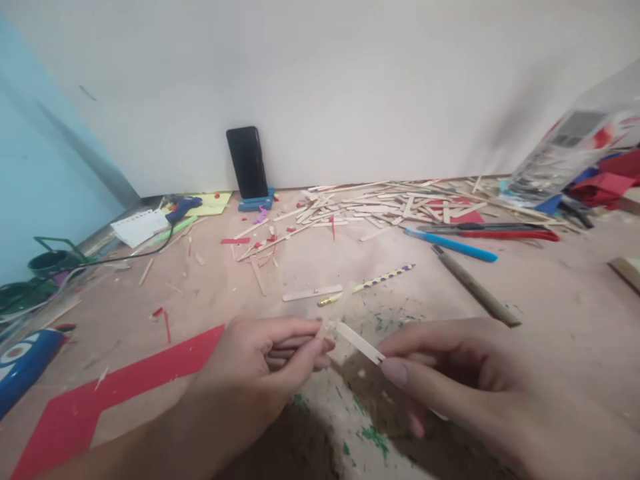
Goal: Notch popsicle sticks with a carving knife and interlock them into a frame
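Note:
My right hand [445, 373] pinches a short, flat popsicle stick [361, 343] between thumb and forefinger. The stick slants up to the left, its free end near the fingertips of my left hand [280, 360]. Thumb and forefinger of my left hand are pressed together; a small pale bit shows at their tips, too blurred to name. Beyond the hands, another popsicle stick [305, 294] lies flat on the table, with a patterned pencil [384, 279] to its right.
A pile of wooden sticks [370, 207] lies along the wall. A black phone [247, 163] leans there. On the right are a blue-handled tool [455, 247], a red cutter [510, 233] and a chisel-like tool [475, 287]. Red paper [135, 377] lies at left, near a glue gun [183, 208].

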Demonstrator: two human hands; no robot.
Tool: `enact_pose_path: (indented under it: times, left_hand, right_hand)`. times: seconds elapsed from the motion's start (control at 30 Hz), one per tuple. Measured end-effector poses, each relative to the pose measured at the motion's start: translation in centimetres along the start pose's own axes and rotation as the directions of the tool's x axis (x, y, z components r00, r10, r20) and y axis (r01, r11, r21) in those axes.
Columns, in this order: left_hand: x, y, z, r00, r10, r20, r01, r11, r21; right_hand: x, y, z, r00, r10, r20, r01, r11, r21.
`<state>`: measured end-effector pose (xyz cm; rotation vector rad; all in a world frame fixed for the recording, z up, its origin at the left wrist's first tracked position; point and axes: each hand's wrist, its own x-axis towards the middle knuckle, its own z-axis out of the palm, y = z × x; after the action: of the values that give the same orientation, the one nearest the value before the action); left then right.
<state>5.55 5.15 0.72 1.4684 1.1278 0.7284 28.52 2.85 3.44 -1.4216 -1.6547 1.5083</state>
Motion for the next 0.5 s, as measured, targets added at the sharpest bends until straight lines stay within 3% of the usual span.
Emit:
enact_pose_path:
  times: [0.3, 0.5]
  left_hand:
    - [-0.77, 0.57, -0.56, 0.986, 0.166, 0.004, -0.156, 0.921, 0.357]
    - [-0.9, 0.2, -0.82, 0.937, 0.346, 0.051, -0.306, 0.737, 0.603]
  right_hand:
    - [-0.11, -0.42, 0.33, 0.999, 0.021, 0.025, -0.021, 1.0, -0.001]
    - [-0.51, 0.1, 0.78, 1.0, -0.03, 0.004, 0.03, 0.996, -0.088]
